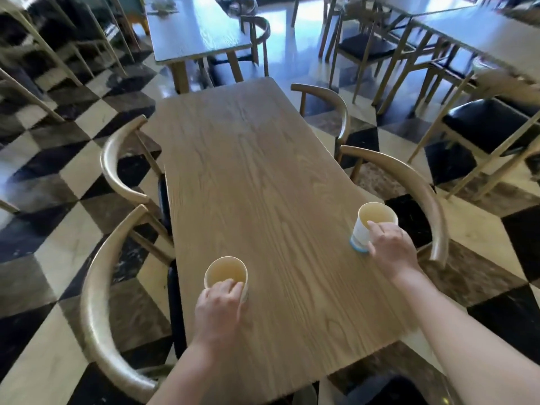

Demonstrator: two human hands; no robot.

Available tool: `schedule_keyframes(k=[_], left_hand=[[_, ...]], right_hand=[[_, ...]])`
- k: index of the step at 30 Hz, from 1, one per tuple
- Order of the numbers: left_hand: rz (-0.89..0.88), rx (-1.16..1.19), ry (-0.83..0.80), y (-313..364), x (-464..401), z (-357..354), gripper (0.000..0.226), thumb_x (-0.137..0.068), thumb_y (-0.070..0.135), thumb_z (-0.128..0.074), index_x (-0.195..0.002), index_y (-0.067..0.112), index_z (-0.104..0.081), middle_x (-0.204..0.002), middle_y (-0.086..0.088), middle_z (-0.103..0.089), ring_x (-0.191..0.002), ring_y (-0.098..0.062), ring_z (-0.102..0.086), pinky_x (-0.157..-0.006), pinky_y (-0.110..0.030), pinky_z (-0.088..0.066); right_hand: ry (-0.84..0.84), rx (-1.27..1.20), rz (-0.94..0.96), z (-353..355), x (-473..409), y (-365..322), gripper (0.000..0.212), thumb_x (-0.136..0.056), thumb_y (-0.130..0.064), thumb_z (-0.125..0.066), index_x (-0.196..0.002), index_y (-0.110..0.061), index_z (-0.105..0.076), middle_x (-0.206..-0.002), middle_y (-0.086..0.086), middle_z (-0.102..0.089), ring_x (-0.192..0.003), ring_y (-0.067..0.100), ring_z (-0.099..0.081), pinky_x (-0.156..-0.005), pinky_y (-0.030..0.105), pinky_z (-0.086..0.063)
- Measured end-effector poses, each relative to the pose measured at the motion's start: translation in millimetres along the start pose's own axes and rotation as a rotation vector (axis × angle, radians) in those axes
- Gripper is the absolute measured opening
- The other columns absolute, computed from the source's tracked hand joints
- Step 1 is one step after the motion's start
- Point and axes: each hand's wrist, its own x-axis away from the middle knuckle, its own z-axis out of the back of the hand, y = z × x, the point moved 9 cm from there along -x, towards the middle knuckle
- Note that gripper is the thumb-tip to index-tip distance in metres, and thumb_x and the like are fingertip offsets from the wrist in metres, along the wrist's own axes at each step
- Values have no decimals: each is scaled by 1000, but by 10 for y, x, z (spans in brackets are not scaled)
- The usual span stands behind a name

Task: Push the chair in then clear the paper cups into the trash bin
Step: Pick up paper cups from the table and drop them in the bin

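Two paper cups stand on the wooden table (257, 176). The left paper cup (225, 271) is near the table's left edge, and my left hand (218, 309) is wrapped around its near side. The right paper cup (370, 220), white with a blue band at its base, stands by the right edge with my right hand (390, 248) closed on its side. Both cups sit upright on the tabletop. Four wooden chairs are tucked against the table: two on the left (96, 317) (114, 168) and two on the right (420, 194) (336, 106). No trash bin is in view.
The floor is black-and-cream checkered tile. Another table (198, 39) stands beyond the far end, with more tables and black-seated chairs (491, 124) to the right. Chair legs line the left side. A dark object (388, 390) lies below the table's near right corner.
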Motion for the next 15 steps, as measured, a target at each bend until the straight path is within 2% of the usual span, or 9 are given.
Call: schedule_keyframes(k=[2,4,8,13,15], left_hand=[[-5,5,13,16,25,-12,40,-42,-2,-89,-77,7,-72,-71,-5,-70,-59,-23,-66,-55,-38,-55],[-6,17,18,24,41,-7,37,-43,-4,-87,-74,8,-72,-66,-2,-68,-56,-21,-64,-54,-36,-55],[-4,11,-20,42,54,-48,35,-46,-5,-84,-73,11,-70,-61,1,-65,-52,-19,-61,-55,-35,-54],[-46,5,-60,139,29,-43,31,-47,-2,-84,-67,15,-67,-50,5,-57,-43,-17,-55,-52,-28,-50],[-81,22,-74,221,7,-33,32,-45,-1,-84,-64,17,-66,-49,7,-55,-42,-18,-53,-50,-26,-47]], right_hand=[[-5,33,34,-24,-16,-21,38,-54,12,-79,-89,8,-66,-69,26,-65,-68,41,-62,-64,48,-52],[6,62,72,-25,-30,-57,29,-49,15,-79,-73,6,-65,-55,21,-60,-54,37,-59,-59,46,-54],[35,86,143,5,-17,-139,35,-39,17,-80,-47,-1,-51,-42,14,-51,-41,30,-53,-50,37,-50],[35,25,108,52,135,-159,34,-49,15,-78,-48,-3,-49,-44,13,-50,-44,31,-51,-43,35,-45],[89,-10,83,146,245,-181,30,-52,12,-78,-51,-3,-52,-46,11,-52,-45,31,-52,-43,32,-42]])
